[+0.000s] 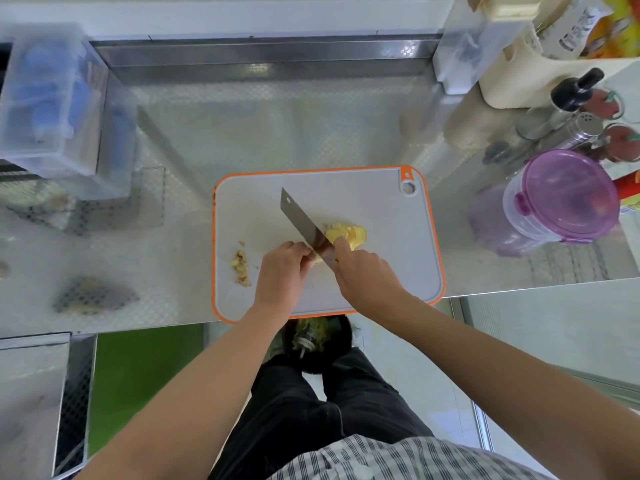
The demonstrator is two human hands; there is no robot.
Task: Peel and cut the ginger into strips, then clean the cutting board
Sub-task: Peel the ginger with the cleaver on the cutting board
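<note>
Left hand (280,268) curls on ginger (346,234) right beside the knife (301,223) gripped by right hand (360,271); a slip there could nick fingertips (305,253).

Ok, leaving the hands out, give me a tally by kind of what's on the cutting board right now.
Knife: 1, gripped by the right hand
Ginger piece: 1, mostly hidden under the left hand
Heap of ginger slices: 1
Heap of peel scraps: 1
Total: 4 on the cutting board
</note>
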